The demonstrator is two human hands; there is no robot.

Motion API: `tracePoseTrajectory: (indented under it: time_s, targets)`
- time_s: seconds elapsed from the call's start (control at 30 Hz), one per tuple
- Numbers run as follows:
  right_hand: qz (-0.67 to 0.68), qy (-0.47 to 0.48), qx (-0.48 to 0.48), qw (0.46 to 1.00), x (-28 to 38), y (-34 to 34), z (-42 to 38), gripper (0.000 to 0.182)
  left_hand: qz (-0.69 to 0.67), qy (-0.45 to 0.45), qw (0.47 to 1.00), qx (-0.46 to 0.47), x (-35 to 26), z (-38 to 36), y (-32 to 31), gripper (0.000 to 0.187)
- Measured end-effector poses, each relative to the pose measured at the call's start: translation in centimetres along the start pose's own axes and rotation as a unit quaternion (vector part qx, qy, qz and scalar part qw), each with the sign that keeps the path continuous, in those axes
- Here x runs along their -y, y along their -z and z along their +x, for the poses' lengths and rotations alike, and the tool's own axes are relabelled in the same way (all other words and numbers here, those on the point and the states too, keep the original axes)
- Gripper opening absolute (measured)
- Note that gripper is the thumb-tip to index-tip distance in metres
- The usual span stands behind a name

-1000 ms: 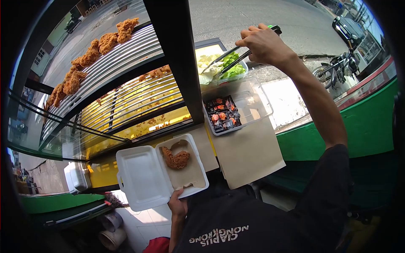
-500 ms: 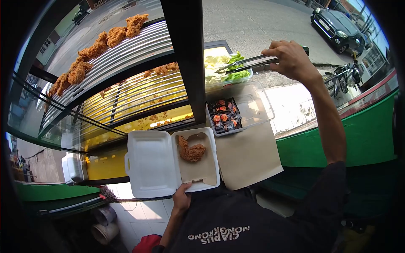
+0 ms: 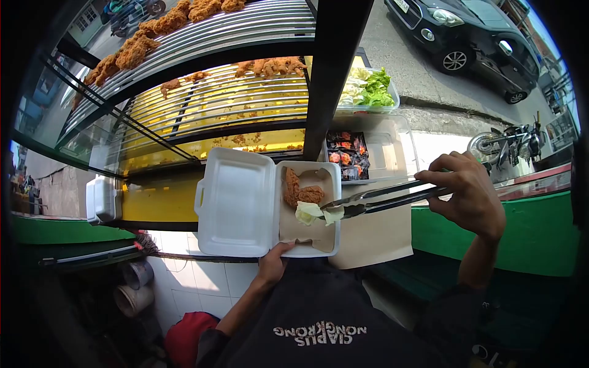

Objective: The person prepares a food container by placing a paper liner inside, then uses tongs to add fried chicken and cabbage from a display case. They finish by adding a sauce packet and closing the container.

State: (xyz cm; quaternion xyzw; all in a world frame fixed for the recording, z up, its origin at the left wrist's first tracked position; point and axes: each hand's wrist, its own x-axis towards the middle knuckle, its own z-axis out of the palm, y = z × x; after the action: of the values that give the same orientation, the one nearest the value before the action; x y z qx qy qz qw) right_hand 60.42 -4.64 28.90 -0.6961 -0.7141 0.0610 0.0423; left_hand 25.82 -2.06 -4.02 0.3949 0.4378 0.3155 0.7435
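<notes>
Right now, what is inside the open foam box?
The foam box holds brown paper, fried chicken and cabbage gripped by tongs. Under the paper is hidden.

— Where is everything sitting?

— The open box (image 3: 239,205) rests on my left hand (image 3: 272,267), lid to the left. The chicken piece (image 3: 300,191) lies in its right half, on a paper liner. My right hand (image 3: 469,196) holds the tongs (image 3: 380,199) from the right; their tips pinch cabbage (image 3: 316,213) just in front of the chicken.

— And behind?

— The sauce packet tray (image 3: 368,153), then the salad tub (image 3: 368,89). The racks (image 3: 227,104) stand to the left.
</notes>
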Motion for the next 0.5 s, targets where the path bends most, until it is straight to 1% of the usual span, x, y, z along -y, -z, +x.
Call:
tracePoseTrajectory:
  time_s: [0.03, 0.07, 0.1, 0.17, 0.2, 0.23, 0.27, 0.3, 0.33, 0.37, 0.4, 0.43, 0.47, 0.5]
  targets:
    - [-0.002, 0.01, 0.003, 1.0, 0.5, -0.9, 0.0, 0.033, 0.073, -0.028, 0.997, 0.006, -0.6, -0.2, -0.2, 0.027]
    - [-0.024, 0.041, 0.014, 0.999, 0.9, -1.4, 0.0, 0.035, 0.146, -0.056, 0.988, 0.011, -0.9, -0.3, -0.3, 0.026]
    - [-0.024, 0.041, 0.014, 0.999, 1.3, -2.1, 0.0, 0.035, 0.146, -0.056, 0.988, 0.011, -0.9, -0.2, -0.3, 0.026]
    - [-0.079, 0.056, 0.013, 0.995, 1.9, -2.9, 0.0, 0.04, 0.153, -0.052, 0.987, 0.005, -0.9, -0.2, -0.3, 0.027]
    - [-0.069, 0.046, 0.024, 0.996, 2.1, -2.8, -0.1, 0.042, 0.152, -0.05, 0.987, 0.004, -0.8, -0.3, -0.2, 0.027]
    - [-0.068, 0.047, 0.025, 0.996, 2.1, -2.6, -0.1, 0.042, 0.183, -0.053, 0.982, 0.0, -0.7, -0.3, -0.1, 0.026]
    - [-0.058, 0.041, 0.017, 0.997, 1.9, -2.3, -0.2, 0.043, 0.214, -0.056, 0.975, -0.004, -0.6, -0.4, 0.0, 0.025]
    - [-0.049, 0.036, 0.009, 0.998, 1.8, -2.1, -0.3, 0.043, 0.213, -0.055, 0.976, -0.005, -0.6, -0.5, 0.0, 0.025]
    - [-0.05, 0.038, 0.009, 0.998, 1.8, -1.6, -0.4, 0.043, 0.093, -0.04, 0.995, 0.004, -0.6, -0.5, 0.0, 0.021]
    - [-0.045, 0.026, 0.013, 0.999, 1.9, -1.1, -0.5, 0.044, -0.029, -0.024, 0.999, 0.013, -0.7, -0.6, -0.1, 0.017]
    - [-0.04, 0.015, 0.017, 0.999, 2.0, -0.7, -0.5, 0.044, -0.03, -0.025, 0.999, 0.012, -2.4, -0.8, -1.1, 0.017]
    - [-0.041, 0.017, 0.017, 0.999, 2.0, -0.5, -0.6, 0.044, -0.107, 0.05, 0.992, -0.034, -5.4, -1.1, -3.0, 0.009]
    - [-0.034, 0.021, 0.015, 0.999, 2.0, -0.4, -0.5, 0.044, -0.183, 0.125, 0.972, -0.078, -7.1, -1.3, -4.0, 0.013]
    - [-0.026, 0.025, 0.012, 0.999, 2.1, -0.2, -0.5, 0.044, -0.185, 0.123, 0.972, -0.078, -6.6, -1.1, -3.6, 0.013]
